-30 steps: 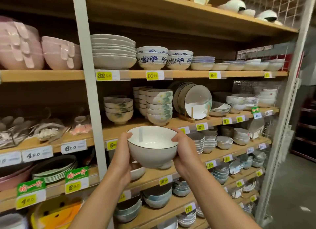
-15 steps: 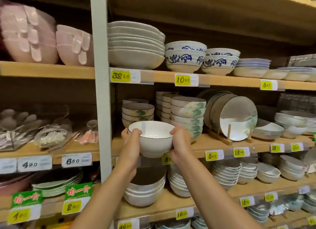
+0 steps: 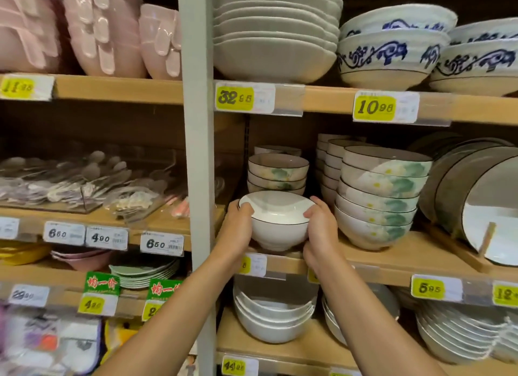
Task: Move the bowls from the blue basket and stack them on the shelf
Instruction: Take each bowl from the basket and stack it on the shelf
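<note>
Bowl: a white bowl (image 3: 276, 224) with a thin dark line on the rim, upright, at the front edge of the middle shelf (image 3: 378, 260). Its foot is very low over the board; I cannot tell if it touches.
Left hand: the left hand (image 3: 238, 229) grasps the bowl at its 9 o'clock side, fingers curled around the wall and thumb over the rim.
Right hand: the right hand (image 3: 322, 229) grasps the 3 o'clock side in the same way.
Behind the bowl: at 12 o'clock, a short stack of flowered bowls (image 3: 277, 173), just beside it.
To the side: at 3 o'clock, past the right hand, a taller stack of green-flowered bowls (image 3: 378, 201).
Below: at 6 o'clock, one shelf down, plain white bowls (image 3: 274, 316) nested together.
Post: at 9 o'clock, a grey upright post (image 3: 197, 179) stands near the left hand.
</note>
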